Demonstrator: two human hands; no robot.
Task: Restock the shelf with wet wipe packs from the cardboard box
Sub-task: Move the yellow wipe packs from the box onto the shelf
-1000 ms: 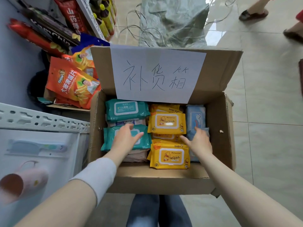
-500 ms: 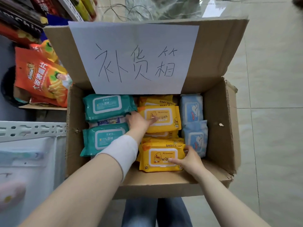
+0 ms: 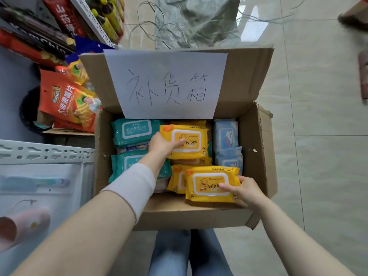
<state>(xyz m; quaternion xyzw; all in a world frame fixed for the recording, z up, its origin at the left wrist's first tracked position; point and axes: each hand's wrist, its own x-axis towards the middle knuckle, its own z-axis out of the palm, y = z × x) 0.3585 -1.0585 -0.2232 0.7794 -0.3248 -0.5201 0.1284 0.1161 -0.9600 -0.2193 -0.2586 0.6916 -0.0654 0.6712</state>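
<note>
Cardboard box (image 3: 256, 156), left hand (image 3: 162, 145) and right hand (image 3: 246, 191) inside.
Left fingers curled round far yellow pack (image 3: 189, 141); right fingers pinching near yellow pack (image 3: 207, 184) by its right edge.

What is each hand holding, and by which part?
Left hand grips a yellow plastic wet wipe pack by its left edge; right hand grips a second yellow pack by its right edge.

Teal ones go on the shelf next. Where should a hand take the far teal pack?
Probably from above at its right end, thumb on the flat lidded face, fingers underneath: the far teal pack lies label-up atop its stack, and the cardboard box wall crowds its left end.
</note>
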